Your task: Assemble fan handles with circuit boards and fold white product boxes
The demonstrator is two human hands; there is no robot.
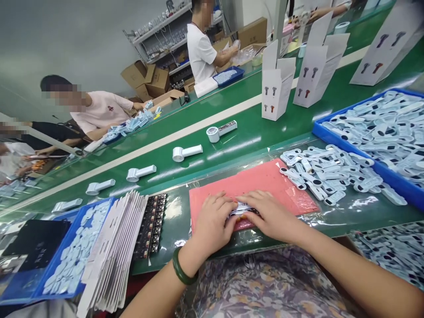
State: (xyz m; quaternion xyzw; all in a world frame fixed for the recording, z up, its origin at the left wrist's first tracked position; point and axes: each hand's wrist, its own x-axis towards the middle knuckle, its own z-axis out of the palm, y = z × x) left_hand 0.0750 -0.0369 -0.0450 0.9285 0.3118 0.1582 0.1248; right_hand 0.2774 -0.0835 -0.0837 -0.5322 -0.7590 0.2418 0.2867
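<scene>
Over a pink mat (265, 179) at the front of the bench, my left hand (213, 218) and my right hand (273, 216) come together on a small pale handle-like part (242, 208). Fingers of both hands close on its ends, so much of it is hidden. A dark and orange-brown bit shows beneath it, too small to name. A green bangle (181, 267) circles my left wrist. Right of the mat lies a loose pile of light-blue handle shells (326, 170). Left of it stand dark circuit boards (152, 225) in rows.
Several white handheld fans (187, 152) lie along the green conveyor (245, 145). Open white boxes (276, 92) stand beyond the mat. A blue tray (319, 129) of shells is at right; flat cartons (112, 247) and another blue tray (79, 289) are at left. Co-workers (202, 48) sit opposite.
</scene>
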